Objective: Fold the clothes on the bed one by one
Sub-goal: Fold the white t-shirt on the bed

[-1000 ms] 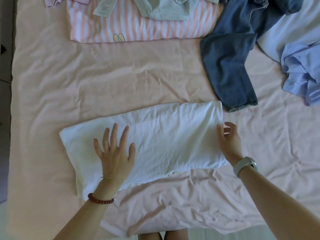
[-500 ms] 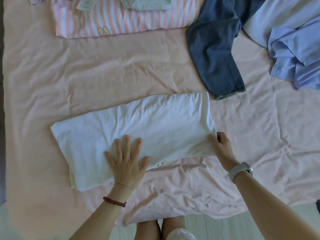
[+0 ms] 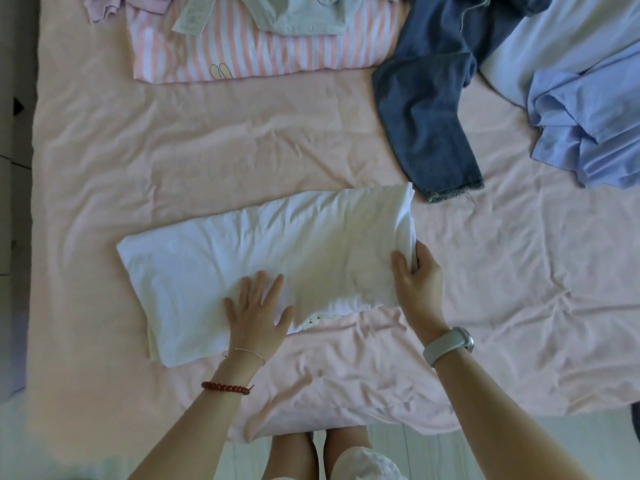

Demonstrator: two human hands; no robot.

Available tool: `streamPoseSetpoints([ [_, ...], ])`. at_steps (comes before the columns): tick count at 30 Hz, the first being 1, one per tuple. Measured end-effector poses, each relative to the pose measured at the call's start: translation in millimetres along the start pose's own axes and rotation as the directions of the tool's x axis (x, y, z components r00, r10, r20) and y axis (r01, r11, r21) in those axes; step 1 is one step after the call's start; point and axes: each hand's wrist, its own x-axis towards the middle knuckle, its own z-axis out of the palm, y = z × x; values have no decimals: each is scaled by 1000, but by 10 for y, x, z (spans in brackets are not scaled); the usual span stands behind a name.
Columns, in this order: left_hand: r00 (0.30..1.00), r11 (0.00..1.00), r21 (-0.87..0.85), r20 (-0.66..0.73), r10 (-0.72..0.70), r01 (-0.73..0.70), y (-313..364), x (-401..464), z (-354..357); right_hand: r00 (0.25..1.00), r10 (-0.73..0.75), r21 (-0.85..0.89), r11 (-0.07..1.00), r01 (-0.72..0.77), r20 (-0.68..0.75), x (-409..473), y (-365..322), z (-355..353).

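Folding of the white cotton garment (image 3: 263, 247), lying near the bed's (image 3: 207, 150) near edge, is midway. Left hand (image 3: 258, 315) presses flat, fingers spread; right hand (image 3: 415, 275) pinches its right end. Next: carry that end leftward, edges aligned.

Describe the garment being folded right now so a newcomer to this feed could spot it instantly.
On the pink bedsheet, look at the near edge, just in front of the person. A long white garment lies there, folded into a band, with the left hand flat on it and the right hand pinching its right end. It is the only plain white piece; the jeans and the striped top lie farther back.
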Motion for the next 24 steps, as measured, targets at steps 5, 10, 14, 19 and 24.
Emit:
streamPoseSetpoints([
  [5, 973, 524, -840, 19, -232, 141, -224, -249, -493, 931, -296, -132, 936, 327, 213, -374, -675, 384],
  [10, 877, -323, -896, 395, -273, 304, -781, -505, -875, 777, -359, -40, 897, 441, 517, -941, -1222, 1141],
  [14, 816, -533, -819, 449, -365, 212, -1061, -544, -901, 501, -200, 29, 944, 329, 842, -1306, -1290, 1627],
  [19, 807, -162, -941, 338, -485, 297, -1299, -442, -700, 682, -446, -148, 766, 626, 580, -1238, -1053, 1647],
  [24, 762, 342, -899, -14, -648, 274, -1177, -387, -586, 759, -290, -579, 507, 639, 583, -804, -712, 1403],
])
